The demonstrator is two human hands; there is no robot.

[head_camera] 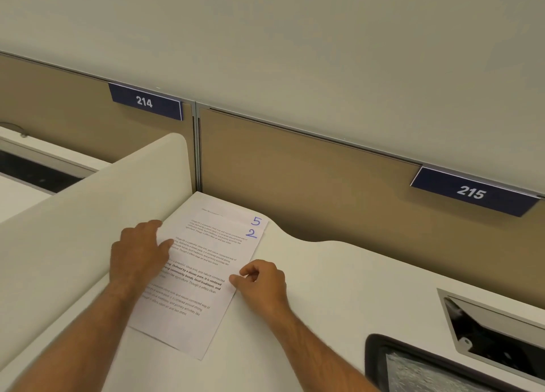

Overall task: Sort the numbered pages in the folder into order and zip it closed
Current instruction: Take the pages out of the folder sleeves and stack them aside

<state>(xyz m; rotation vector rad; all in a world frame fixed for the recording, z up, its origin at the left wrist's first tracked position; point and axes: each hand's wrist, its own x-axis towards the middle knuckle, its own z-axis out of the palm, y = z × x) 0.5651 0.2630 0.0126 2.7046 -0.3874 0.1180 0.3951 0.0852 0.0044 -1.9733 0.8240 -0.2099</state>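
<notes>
Nearest, the black-edged folder lies at the desk's right corner. My right hand pinches the right edge of the page marked 2; my left hand presses flat on it, fingers spread. Page 5 shows beneath, farther back.

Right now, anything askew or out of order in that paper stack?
Yes. The page marked 2 lies on top of the page marked 5, slid nearer, so both numbers show and the edges do not line up. The left hand presses the stack; the right hand pinches the top page's right edge. No tears or spills visible.
</notes>
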